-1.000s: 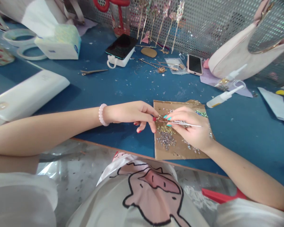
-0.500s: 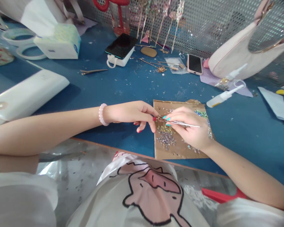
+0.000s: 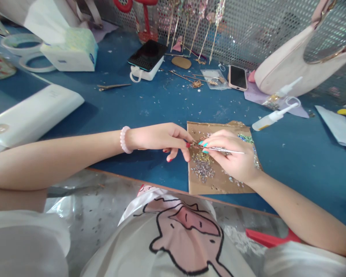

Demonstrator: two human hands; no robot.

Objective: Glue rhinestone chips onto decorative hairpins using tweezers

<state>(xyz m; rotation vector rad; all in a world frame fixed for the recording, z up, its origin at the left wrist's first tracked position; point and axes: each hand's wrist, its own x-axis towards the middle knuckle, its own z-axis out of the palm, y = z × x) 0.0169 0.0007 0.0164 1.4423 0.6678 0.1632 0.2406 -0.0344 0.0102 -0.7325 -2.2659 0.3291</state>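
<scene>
My right hand (image 3: 233, 156) is closed around slim silver tweezers (image 3: 227, 150), whose tips point left toward my left fingertips. Thumb and forefinger of my left hand (image 3: 167, 138) pinch together at a tiny piece that I cannot make out; the other fingers curl below. Both hands meet over a flat piece of brown cardboard (image 3: 198, 187). On it lie loose rhinestones: a greyish-purple heap (image 3: 202, 170), a yellow heap (image 3: 201, 157) and a green-blue patch (image 3: 246, 138). My right palm covers part of the cardboard.
White glue bottles (image 3: 268, 120) lie right of the cardboard, near a pale handbag (image 3: 291, 65). Behind are a phone (image 3: 238, 77), a plastic bag (image 3: 215, 79), and a dark phone on a white block (image 3: 148, 55). Scissors (image 3: 113, 86), tissues (image 3: 70, 52) and a white device (image 3: 37, 113) are left.
</scene>
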